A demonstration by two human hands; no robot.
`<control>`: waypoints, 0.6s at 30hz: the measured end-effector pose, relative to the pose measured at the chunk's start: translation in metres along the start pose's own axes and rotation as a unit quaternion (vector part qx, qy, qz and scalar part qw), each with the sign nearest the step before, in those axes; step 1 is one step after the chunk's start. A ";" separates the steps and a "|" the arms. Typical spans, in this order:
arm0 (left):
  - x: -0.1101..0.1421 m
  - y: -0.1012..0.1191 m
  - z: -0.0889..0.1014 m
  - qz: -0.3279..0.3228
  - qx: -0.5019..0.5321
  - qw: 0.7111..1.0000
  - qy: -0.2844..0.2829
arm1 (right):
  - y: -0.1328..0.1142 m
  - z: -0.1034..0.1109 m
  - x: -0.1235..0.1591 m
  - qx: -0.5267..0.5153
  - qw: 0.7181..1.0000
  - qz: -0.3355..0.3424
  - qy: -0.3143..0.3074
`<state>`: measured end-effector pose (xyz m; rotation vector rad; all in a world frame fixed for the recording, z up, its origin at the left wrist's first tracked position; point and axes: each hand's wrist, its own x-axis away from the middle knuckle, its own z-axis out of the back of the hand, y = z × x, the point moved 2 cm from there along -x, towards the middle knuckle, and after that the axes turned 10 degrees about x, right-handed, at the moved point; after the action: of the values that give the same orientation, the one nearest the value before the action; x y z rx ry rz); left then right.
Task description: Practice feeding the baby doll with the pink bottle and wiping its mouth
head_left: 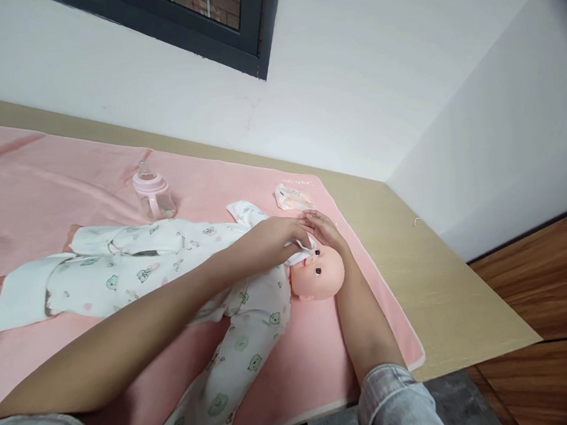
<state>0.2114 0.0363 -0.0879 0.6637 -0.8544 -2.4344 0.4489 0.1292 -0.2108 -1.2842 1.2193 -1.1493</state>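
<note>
A baby doll [326,278] lies on its back in white pyjamas [134,272] printed with green and pink figures, its head to the right. My left hand [288,232] reaches across its chest and pinches a white wipe [298,255] against the cheek near the mouth. Curved around the far side of the head, my right hand [323,227] rests with fingers stretched out, close to the left fingertips. Part of the doll's face is hidden behind the left hand and the wipe.
A pink blanket [57,182] covers much of the wooden table [450,304]. A baby bottle [154,196] with a pink collar stands beyond the doll's legs. A small clear plastic packet [292,197] lies beyond my hands. A white wall and a dark window frame [250,56] rise behind.
</note>
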 end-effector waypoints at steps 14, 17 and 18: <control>0.006 0.002 0.017 0.004 -0.002 1.000 -0.020 | 0.003 0.002 -0.002 -0.002 1.000 0.006 -0.005; 0.008 0.002 0.018 0.020 0.006 0.998 -0.060 | 0.003 0.002 -0.002 0.001 1.000 0.009 -0.007; 0.009 0.003 0.018 0.026 0.002 0.997 -0.068 | 0.003 0.002 -0.002 0.001 1.000 0.009 -0.008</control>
<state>0.1950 0.0368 -0.0761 0.4747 -0.9181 -2.4540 0.4502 0.1308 -0.2138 -1.2759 1.2151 -1.1266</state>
